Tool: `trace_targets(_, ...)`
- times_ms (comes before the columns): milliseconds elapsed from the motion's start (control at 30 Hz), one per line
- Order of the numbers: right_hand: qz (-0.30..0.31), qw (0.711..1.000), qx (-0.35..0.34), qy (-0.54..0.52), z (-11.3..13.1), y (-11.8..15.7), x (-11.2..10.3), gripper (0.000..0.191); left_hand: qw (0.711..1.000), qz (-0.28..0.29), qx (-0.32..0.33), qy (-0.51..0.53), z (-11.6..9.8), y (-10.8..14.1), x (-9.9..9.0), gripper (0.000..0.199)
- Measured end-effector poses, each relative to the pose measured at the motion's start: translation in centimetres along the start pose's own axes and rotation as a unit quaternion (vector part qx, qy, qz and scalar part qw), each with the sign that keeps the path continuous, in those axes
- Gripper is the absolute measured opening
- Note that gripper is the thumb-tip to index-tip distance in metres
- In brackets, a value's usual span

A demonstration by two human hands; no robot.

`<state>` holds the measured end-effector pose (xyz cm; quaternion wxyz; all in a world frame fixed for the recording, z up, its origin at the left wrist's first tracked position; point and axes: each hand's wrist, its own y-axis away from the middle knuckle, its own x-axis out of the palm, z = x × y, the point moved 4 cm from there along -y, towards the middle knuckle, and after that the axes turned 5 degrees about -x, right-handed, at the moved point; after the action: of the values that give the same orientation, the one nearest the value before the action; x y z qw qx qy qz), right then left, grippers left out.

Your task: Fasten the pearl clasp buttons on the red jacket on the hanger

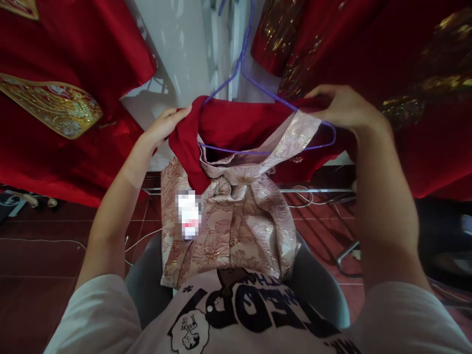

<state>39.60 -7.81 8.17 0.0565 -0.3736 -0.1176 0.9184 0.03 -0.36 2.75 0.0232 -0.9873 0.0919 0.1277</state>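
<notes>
A purple wire hanger [250,81] hangs in front of me, its lower bar passing behind a pink strap. The pink brocade garment [221,226] lies over my lap, with a blurred white tag on its left part. Red cloth [236,120] spreads behind and over the hanger's left shoulder. My left hand [169,123] pinches the red cloth at its left edge. On the right, my right hand [337,105] is closed at the hanger's right shoulder, beside the top of the pink strap; red cloth shows at its fingertips.
Red garments with gold decoration [73,108] hang at the left and right. A grey chair [320,285] is under me. White cables [143,241] run over the red tiled floor. A metal chair leg [346,260] stands at the right.
</notes>
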Motion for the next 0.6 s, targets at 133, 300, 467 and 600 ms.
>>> trace_targets(133,-0.041,0.996,-0.008,0.080,-0.3,0.6,-1.5,0.036,0.997,0.025,0.058,-0.034,0.4,-0.2,0.2,0.050)
trace_targets(300,-0.072,0.978,0.019,0.197,-0.5,1.9,-2.7,0.039,0.994,0.023,0.082,-0.063,0.3,-0.5,0.7,0.053)
trace_targets(467,-0.032,0.965,0.080,0.249,-0.3,3.5,-3.4,0.038,0.987,-0.018,0.109,-0.119,0.1,0.0,0.7,0.051)
trace_targets(600,-0.040,0.972,0.132,0.192,-0.4,4.5,-4.4,0.040,0.975,-0.021,0.154,-0.160,-0.2,0.4,0.8,0.055)
